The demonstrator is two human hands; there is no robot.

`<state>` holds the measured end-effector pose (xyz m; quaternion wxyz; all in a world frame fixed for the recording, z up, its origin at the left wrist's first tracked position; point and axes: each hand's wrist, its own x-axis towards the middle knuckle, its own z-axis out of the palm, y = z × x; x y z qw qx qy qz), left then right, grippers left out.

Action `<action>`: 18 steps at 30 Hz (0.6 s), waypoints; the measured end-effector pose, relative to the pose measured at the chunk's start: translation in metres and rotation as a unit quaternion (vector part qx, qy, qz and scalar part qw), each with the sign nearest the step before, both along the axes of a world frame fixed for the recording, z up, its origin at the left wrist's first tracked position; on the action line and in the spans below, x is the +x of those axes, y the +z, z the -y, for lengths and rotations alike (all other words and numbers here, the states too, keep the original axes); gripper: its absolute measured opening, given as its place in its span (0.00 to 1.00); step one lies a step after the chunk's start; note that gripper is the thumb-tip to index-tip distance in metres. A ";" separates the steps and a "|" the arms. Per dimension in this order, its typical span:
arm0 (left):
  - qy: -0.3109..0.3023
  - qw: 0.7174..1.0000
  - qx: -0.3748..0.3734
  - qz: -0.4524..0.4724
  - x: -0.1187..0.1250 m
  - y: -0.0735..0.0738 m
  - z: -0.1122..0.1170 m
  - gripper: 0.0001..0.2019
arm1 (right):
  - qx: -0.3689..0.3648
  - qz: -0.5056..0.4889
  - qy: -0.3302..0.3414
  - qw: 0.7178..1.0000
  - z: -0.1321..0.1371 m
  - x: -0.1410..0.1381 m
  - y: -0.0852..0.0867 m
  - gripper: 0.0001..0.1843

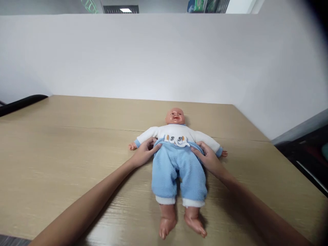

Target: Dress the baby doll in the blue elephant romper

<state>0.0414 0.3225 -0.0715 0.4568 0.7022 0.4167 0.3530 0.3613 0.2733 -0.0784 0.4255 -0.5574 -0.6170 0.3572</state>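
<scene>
On table (77, 164) | both hands pinch doll's trousers (176, 171) waistband | left hand (145, 152), right hand (208, 158)

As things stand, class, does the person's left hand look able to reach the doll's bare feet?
Probably yes: the left hand grips the trousers at the waist, and the feet lie nearer the person on the table, nothing between.

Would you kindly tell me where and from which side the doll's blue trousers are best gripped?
Probably at the waistband, one hand at each hip, coming in from the feet end. The doll lies face up on the table with the open top edge of the blue trousers just under the white top; the left hand and right hand pinch it there.
</scene>
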 end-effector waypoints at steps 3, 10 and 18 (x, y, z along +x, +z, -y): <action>-0.027 0.996 0.066 -0.053 -0.011 0.002 0.003 0.20 | 0.007 0.017 0.005 1.000 0.009 0.005 -0.008 0.23; -0.001 0.998 -0.027 0.053 0.000 -0.004 0.009 0.22 | -0.158 -0.322 -0.030 0.933 0.017 -0.018 -0.001 0.20; -0.020 0.983 -0.094 0.154 0.007 -0.010 0.010 0.27 | -0.227 -0.437 -0.070 0.867 0.020 -0.025 0.000 0.23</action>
